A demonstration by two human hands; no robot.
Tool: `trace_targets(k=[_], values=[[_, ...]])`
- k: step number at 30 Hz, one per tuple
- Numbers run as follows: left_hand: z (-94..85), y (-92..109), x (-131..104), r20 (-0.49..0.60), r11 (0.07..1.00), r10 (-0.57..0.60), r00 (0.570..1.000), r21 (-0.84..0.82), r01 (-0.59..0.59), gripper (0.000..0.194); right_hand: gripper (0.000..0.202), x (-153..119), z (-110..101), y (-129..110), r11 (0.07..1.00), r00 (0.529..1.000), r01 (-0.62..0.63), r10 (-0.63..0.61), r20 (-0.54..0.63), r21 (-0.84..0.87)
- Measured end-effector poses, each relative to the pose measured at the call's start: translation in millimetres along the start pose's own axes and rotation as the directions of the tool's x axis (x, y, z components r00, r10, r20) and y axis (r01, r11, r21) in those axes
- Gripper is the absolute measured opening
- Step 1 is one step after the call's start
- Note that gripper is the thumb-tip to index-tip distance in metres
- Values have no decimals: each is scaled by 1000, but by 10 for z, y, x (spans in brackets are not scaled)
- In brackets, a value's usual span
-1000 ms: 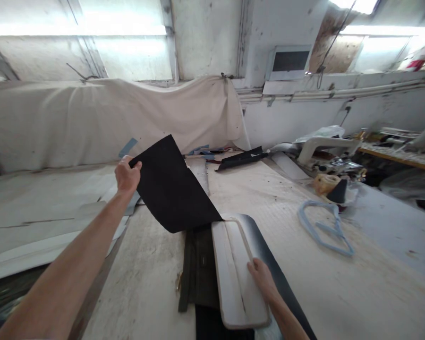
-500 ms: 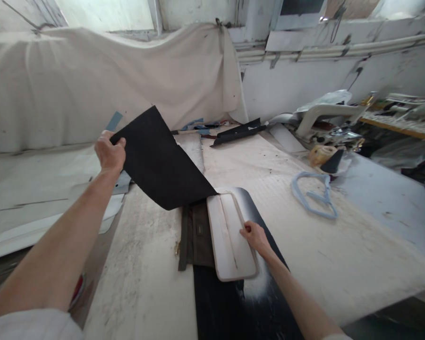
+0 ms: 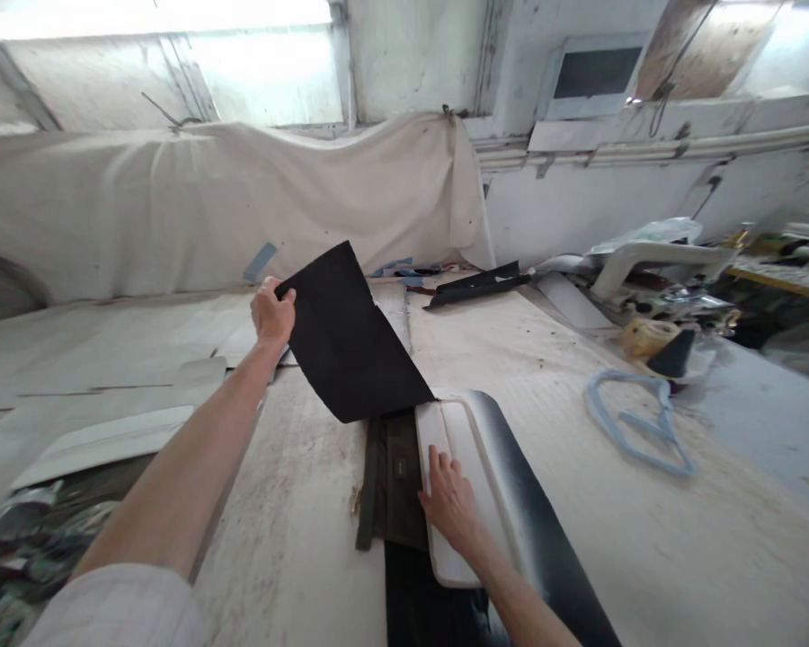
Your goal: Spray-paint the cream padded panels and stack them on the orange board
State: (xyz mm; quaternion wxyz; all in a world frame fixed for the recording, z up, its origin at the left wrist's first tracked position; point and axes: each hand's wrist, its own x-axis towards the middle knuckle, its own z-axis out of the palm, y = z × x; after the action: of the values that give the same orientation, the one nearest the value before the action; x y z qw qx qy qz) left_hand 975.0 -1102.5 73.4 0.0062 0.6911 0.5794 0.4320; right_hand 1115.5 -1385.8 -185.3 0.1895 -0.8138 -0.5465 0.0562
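black felt sheet [image 3: 351, 337] pinched by left hand [image 3: 273, 312]; right hand [image 3: 450, 499] flat on stiff white template [image 3: 468, 449].

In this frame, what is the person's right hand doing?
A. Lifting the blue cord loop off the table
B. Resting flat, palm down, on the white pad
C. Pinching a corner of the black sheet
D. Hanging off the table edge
B. The right hand lies flat with fingers spread on the white pad, while the left hand holds up the black sheet; the blue cord loop lies untouched on the table.
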Motion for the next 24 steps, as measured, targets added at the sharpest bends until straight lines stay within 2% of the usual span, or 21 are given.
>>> trace_targets(k=[3, 6, 10, 16, 19, 21, 23, 24], values=[[-31, -24, 6, 10, 1000, -13, 1000, -16, 13, 24, 50, 9, 109, -58, 1000, 1000, 30, -30, 1, -8], [-62, -69, 9, 5, 999, -27, 1000, -38, 27, 24, 37, 45, 61, 27, 999, 999, 44, -44, 5, 2], [-96, -120, -30, 0, 997, -39, 999, -71, 39, 25, 31, 46, -74, 243, 998, 998, 54, -55, 20, 43], [-211, -66, -238, 32, 988, -16, 999, -152, 21, 23, 40, -17, -127, 672, 995, 999, -29, 25, 36, 99], [-397, 19, -411, 75, 980, 26, 997, -200, -10, 21, 40, -27, -114, 804, 989, 996, -72, 65, 60, 128], [-605, 81, -610, 120, 973, 65, 991, -229, -36, 19, 38, -25, -109, 834, 985, 995, -83, 74, 68, 148], [-857, 128, -943, 219, 956, 124, 968, -286, -58, 17, 37, -18, -111, 834, 982, 995, -83, 71, 77, 172], [-980, 138, -1173, 300, 936, 162, 940, -349, -50, 16, 36, -14, -114, 831, 979, 995, -78, 63, 83, 186]])
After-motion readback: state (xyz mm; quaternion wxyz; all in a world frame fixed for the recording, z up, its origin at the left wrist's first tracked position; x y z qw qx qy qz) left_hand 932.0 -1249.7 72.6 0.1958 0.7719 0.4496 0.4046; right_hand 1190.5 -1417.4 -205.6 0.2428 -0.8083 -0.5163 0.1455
